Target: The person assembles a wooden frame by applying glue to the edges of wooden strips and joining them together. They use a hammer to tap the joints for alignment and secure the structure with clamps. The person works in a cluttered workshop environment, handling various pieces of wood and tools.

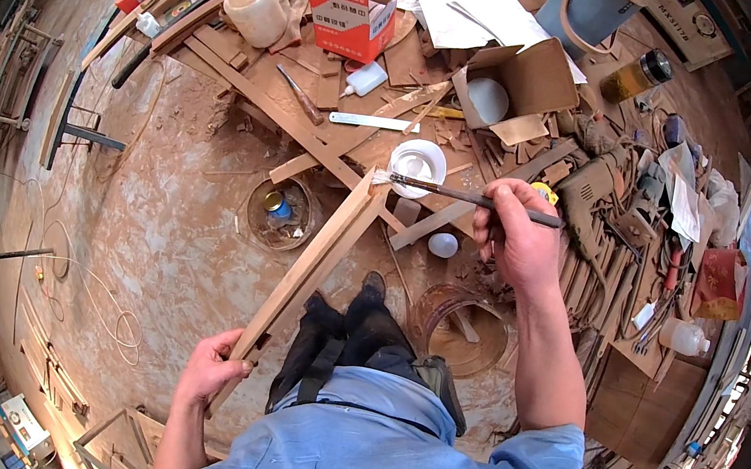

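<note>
My left hand (212,368) grips the near end of a long squared wooden bar (308,258), which slants away from me with its far end up by the bench edge. In my right hand (521,230) is a brush (461,193) with a dark handle, held almost level. Its pale bristles touch the bar's far end. Just beyond the bristles stands a white cup (417,165) with whitish stuff inside. A round white lid or cap (442,245) lies nearer to me, left of my right wrist.
The cluttered bench carries a red box (344,12), a white squeeze bottle (365,80), a chisel-like tool (299,95), a white ruler (374,122), an open cardboard box (523,86) and a power drill (595,186). Two round tubs, one holding a blue can (277,205), stand on the floor.
</note>
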### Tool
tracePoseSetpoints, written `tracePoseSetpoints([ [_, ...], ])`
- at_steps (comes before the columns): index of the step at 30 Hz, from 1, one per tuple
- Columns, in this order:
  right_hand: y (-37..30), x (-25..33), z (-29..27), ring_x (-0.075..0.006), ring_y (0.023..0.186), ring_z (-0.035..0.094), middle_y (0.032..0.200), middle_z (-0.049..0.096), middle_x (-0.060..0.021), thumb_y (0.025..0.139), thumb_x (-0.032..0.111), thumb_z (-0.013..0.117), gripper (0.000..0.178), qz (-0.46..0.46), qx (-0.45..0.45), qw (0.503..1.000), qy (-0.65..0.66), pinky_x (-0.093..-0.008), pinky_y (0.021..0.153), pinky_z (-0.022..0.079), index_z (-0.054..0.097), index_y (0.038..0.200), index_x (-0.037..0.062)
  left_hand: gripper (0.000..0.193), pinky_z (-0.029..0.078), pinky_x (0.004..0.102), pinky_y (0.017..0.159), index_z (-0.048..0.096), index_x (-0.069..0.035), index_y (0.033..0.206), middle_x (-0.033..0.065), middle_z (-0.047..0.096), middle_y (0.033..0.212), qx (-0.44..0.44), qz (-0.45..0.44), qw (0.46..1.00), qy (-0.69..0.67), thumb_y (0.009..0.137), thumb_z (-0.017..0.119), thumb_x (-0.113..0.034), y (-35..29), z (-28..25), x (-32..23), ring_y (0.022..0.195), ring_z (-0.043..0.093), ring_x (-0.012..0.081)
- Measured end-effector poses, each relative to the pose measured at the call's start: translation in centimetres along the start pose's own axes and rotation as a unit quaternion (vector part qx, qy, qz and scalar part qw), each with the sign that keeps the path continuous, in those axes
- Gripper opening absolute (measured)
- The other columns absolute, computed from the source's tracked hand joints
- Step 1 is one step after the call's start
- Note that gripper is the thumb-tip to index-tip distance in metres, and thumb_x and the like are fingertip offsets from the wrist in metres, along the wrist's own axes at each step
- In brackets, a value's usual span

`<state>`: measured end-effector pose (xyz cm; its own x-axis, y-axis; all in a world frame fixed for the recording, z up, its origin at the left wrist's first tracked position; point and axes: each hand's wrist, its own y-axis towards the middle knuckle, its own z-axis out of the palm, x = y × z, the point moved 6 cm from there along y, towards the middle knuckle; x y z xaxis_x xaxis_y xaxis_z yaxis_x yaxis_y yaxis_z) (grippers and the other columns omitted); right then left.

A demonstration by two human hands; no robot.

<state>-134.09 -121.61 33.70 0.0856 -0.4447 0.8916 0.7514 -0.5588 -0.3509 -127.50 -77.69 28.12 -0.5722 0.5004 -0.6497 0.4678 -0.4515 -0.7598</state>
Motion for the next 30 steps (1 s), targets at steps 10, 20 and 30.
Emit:
tracePoseSetpoints([
  [10, -0.8, 0.5, -0.3, -0.0089, 0.057, 0.058, 0.072, 0.063, -0.004, 0.096, 0.02, 0.058, 0.017, -0.041, -0.01, 0.998, -0.055, -0.022, 0.046, 0.045, 0.061, 0.097, 0.0027, 0.054, 0.049, 0.0254, 0.064, 0.06, -0.002, 0.126, 0.0055, 0.067, 0.088, -0.001, 0.002, 1.0, -0.011, 0.072, 0.067, -0.004, 0.3, -0.2, 0.8, 0.07, 0.059, 0.011],
  [20, -0.5, -1.5, -0.6, -0.0142, 0.06, 0.06, 0.076, 0.063, -0.0073, 0.099, 0.016, 0.053, 0.013, -0.057, 0.011, 0.998, 0.007, -0.0253, 0.046, 0.046, 0.058, 0.102, 0.0043, 0.059, 0.051, 0.0294, 0.062, 0.059, 0.0, 0.127, 0.0099, 0.067, 0.084, 0.07, -0.018, 0.994, -0.082, 0.07, 0.069, -0.014, 0.0, 0.3, 1.2, 0.069, 0.061, 0.0167],
  [30, 0.1, -1.2, -1.8, -0.0167, 0.052, 0.056, 0.07, 0.06, -0.0081, 0.1, 0.026, 0.052, 0.021, -0.072, 0.007, 0.994, 0.079, -0.0271, 0.04, 0.043, 0.054, 0.095, 0.0059, 0.054, 0.048, 0.0304, 0.056, 0.061, 0.003, 0.114, 0.0124, 0.065, 0.078, 0.136, -0.021, 0.981, -0.134, 0.067, 0.07, -0.022, -0.3, 1.3, 1.7, 0.062, 0.06, 0.0193],
])
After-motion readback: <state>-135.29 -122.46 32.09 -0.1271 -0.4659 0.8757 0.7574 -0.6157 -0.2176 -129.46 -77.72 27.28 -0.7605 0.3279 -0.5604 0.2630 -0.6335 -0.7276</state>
